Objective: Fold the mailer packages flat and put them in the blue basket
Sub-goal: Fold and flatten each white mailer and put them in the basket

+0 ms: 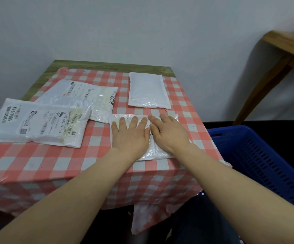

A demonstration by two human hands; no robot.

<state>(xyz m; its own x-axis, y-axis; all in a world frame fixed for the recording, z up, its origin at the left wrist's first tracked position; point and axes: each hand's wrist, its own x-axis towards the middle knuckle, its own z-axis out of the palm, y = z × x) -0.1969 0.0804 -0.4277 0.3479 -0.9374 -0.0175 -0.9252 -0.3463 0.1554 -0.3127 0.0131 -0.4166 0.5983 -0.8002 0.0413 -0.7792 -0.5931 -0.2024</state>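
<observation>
Mailer (157, 152) at frame centre is pinned under both flat, open palms, left hand (130, 134) and right hand (168, 132); no real grip. Lower-left mailer (35, 123) reads "43-6-2609".

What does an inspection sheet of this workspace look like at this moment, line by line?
Surface: table under a red-checked cloth.
Job's things: mailer under the hands; plain mailer behind it; two labelled mailers overlapping at left; blue basket at right, below table level, its visible part empty.
Clutter: nothing seen.
Grippers: left hand and right hand pressed flat, palms down, on the near mailer.
Cables: nothing seen.
Surroundings: plain wall; wooden furniture at right.
</observation>
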